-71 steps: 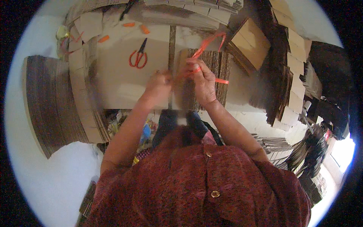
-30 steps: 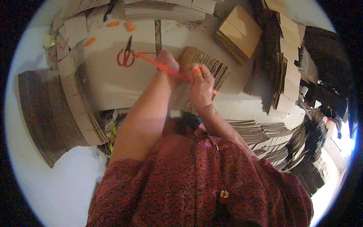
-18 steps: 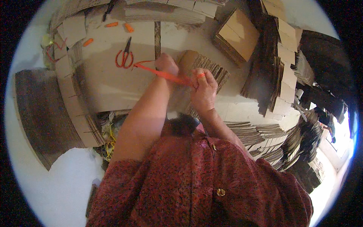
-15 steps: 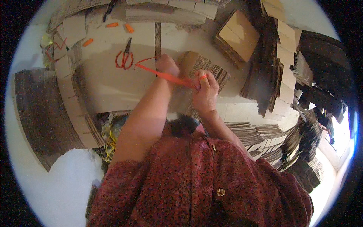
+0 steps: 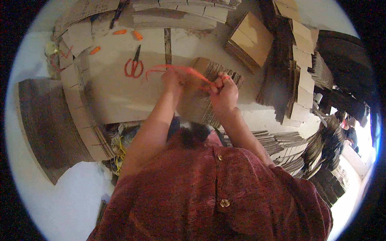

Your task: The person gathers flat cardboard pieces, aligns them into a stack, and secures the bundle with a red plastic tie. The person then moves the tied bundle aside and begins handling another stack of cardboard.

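With right fingers [image 5: 219,83], pinched red strap [image 5: 195,73] over cardboard stack [image 5: 213,69]; couldn't tell finger state on left hand [image 5: 173,80], too blurred. Might've lost strap by easing pinch, or snagged scissors [image 5: 136,61] by swinging loose end.

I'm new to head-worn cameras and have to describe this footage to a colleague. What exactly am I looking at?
There is no machine: these are a person's own bare hands. The pictures come from a wide fisheye camera worn on the head, looking down, so straight edges bend near the rim. The right hand holds a red strip above a cardboard bundle. The left hand is close to the strip but blurred, so I cannot tell its grip. On the pale work surface lie red-handled scissors and small orange pieces. Cardboard stacks surround them.
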Demonstrator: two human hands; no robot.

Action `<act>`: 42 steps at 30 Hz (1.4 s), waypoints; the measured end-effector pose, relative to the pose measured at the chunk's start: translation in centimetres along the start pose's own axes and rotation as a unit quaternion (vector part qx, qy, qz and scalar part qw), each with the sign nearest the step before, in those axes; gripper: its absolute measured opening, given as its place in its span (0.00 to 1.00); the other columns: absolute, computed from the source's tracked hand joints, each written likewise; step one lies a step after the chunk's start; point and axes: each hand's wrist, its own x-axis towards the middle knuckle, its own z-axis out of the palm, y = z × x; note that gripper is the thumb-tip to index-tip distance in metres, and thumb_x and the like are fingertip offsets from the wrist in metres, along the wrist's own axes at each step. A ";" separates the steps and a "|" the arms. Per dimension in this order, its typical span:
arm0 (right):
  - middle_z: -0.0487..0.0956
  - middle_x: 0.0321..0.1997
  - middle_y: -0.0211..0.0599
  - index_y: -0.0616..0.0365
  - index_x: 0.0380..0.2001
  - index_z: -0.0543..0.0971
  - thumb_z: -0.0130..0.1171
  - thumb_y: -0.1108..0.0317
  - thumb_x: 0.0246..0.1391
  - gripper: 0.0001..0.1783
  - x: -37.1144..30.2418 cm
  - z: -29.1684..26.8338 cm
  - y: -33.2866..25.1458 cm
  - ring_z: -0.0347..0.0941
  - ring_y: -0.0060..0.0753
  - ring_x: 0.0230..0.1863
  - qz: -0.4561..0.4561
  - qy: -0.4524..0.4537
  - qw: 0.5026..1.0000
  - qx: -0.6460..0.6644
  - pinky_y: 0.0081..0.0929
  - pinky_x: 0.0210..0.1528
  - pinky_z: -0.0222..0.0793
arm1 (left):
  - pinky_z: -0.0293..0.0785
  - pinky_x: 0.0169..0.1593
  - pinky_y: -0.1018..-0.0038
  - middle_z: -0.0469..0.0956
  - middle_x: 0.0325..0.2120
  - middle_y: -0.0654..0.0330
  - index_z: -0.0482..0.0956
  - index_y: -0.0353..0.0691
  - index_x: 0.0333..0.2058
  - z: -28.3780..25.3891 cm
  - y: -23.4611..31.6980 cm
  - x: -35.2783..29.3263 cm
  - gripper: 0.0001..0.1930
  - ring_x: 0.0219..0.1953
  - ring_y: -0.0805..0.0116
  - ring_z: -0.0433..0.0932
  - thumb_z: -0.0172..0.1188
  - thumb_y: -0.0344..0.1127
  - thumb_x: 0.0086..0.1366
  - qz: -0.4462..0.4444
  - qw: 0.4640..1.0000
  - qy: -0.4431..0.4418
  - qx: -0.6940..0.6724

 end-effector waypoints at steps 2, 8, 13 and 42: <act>0.60 0.16 0.25 0.57 0.30 0.69 0.40 0.69 0.58 0.07 1.2 -1.3 0.5 0.54 0.22 0.17 -0.039 -0.030 0.997 -0.067 0.24 0.24 0.54 | 0.66 0.26 0.70 0.66 0.14 0.62 0.69 0.39 0.21 -2.0 0.7 -1.2 0.15 0.18 0.63 0.68 0.44 0.40 0.64 0.041 0.990 -0.124 0.053; 0.67 0.20 0.27 0.58 0.29 0.71 0.45 0.69 0.56 0.06 0.0 1.4 -0.5 0.63 0.26 0.21 -0.023 -0.030 0.997 -0.063 0.27 0.28 0.62 | 0.69 0.31 0.70 0.71 0.20 0.58 0.72 0.38 0.30 -2.3 -0.3 -6.2 0.13 0.24 0.63 0.71 0.47 0.42 0.64 0.457 0.713 -0.291 0.446; 0.75 0.28 0.32 0.61 0.38 0.72 0.51 0.72 0.52 0.09 0.4 1.7 -0.2 0.69 0.27 0.28 -0.253 -0.158 0.838 -0.457 0.23 0.34 0.66 | 0.67 0.27 0.69 0.72 0.20 0.53 0.72 0.36 0.31 -1.1 -1.0 -7.0 0.08 0.22 0.59 0.70 0.49 0.35 0.62 0.445 0.705 -0.256 0.489; 0.77 0.33 0.47 0.57 0.40 0.77 0.52 0.77 0.41 0.17 -0.7 -1.4 2.6 0.74 0.49 0.35 -0.323 -0.310 0.716 -0.536 0.35 0.36 0.71 | 0.68 0.32 0.66 0.72 0.25 0.49 0.70 0.34 0.27 -4.1 -2.9 -7.2 0.07 0.26 0.54 0.71 0.49 0.33 0.57 0.441 0.805 -0.210 0.339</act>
